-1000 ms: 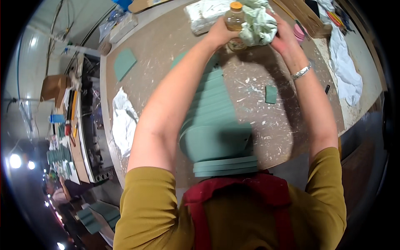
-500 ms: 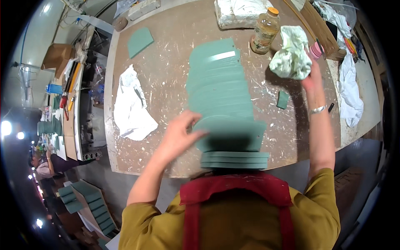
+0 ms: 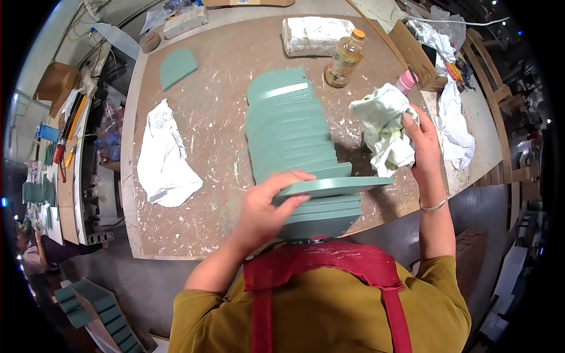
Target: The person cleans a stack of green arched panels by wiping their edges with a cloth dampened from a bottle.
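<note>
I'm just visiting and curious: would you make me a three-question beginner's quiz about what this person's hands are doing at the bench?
1. True or false: the left hand grips the top green panel of the stack of green panels.
2. What does the right hand hold?
A. the amber bottle
B. a crumpled pale cloth
C. a paintbrush
3. Fill in: a white rag lies on the workbench to the ____ of the stack.

Key: 1 true; 2 B; 3 left.
</note>
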Demonstrator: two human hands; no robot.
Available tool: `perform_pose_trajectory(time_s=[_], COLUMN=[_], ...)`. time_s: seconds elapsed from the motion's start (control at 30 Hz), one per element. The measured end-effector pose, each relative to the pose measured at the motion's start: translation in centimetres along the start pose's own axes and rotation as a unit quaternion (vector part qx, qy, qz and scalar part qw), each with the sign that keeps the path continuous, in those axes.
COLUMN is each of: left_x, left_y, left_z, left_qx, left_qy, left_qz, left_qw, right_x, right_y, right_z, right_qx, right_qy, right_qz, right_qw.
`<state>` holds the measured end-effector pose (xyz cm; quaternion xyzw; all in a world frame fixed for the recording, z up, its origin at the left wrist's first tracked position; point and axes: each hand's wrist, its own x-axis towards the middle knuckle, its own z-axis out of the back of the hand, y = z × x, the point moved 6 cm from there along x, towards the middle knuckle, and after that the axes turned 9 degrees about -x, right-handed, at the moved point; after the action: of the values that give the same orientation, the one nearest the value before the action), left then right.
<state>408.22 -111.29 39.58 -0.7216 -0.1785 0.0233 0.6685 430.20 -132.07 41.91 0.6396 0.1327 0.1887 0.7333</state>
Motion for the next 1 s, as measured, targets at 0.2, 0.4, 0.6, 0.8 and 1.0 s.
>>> perform_pose_trajectory(time_s=[0.2, 0.4, 0.6, 0.8, 1.0], left_x=[0.3, 0.7, 1.3, 3.1, 5.1], left_y=[-3.4, -6.6, -7.1, -4.5, -6.3], left_z=[-0.6, -0.1, -1.3, -1.9, -2.8], left_qx=[0.057, 0.148, 0.202, -0.065, 0.157], left_qy=[0.013, -0.031, -0.036, -0.097, -0.075], left_qz=[-0.096, -0.221, -0.208, -0.086, -0.157], left_qw=[0.994, 0.963, 0.956, 0.989, 0.972], right_x=[-0.5, -1.1, -3.9, -9.4, -4.6], right_y=[4.8, 7.4, 11.8, 13.1, 9.4], right_z=[-1.3, -1.5, -3.7, -12.4, -6.0], right_qx=[-0.079, -0.149, -0.259, -0.454, -0.358], right_qy=[0.010, -0.042, -0.046, 0.036, 0.013], right_qz=[0.109, 0.183, 0.338, 0.568, 0.379], right_qw=[0.991, 0.971, 0.904, 0.686, 0.853])
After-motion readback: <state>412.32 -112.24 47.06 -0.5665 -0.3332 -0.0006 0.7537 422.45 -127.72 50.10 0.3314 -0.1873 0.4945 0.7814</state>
